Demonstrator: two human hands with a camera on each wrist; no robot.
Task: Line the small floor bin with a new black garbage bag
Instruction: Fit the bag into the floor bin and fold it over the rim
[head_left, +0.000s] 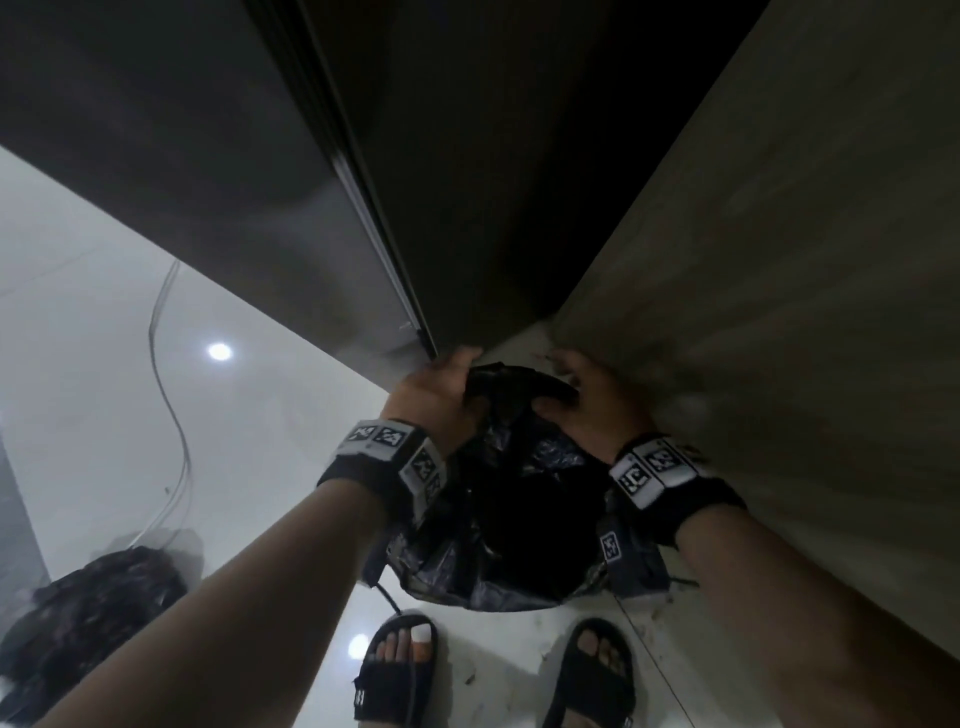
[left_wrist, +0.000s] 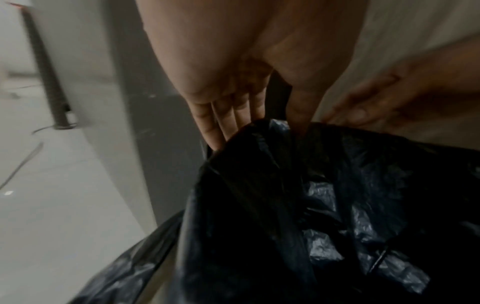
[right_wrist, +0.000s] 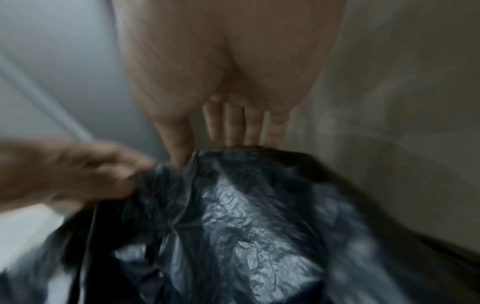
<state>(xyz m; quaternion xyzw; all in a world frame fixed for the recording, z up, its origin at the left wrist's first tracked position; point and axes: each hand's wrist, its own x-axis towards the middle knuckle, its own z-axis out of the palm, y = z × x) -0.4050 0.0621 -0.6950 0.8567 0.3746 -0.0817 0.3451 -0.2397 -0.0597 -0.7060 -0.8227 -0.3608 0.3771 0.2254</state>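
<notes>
A crinkled black garbage bag hangs open low in the corner, its mouth spread wide. My left hand pinches the far edge of the bag, fingers behind the plastic and thumb in front. My right hand grips the same far edge a little to the right, its thumb over the bag and its fingers behind. The hands are close together at the rim. The plastic hides the bin itself.
A dark grey appliance side stands on the left and a beige wall on the right, meeting just beyond my hands. Another crumpled black bag and a thin cable lie on the glossy white floor. My sandalled feet stand close to the bag.
</notes>
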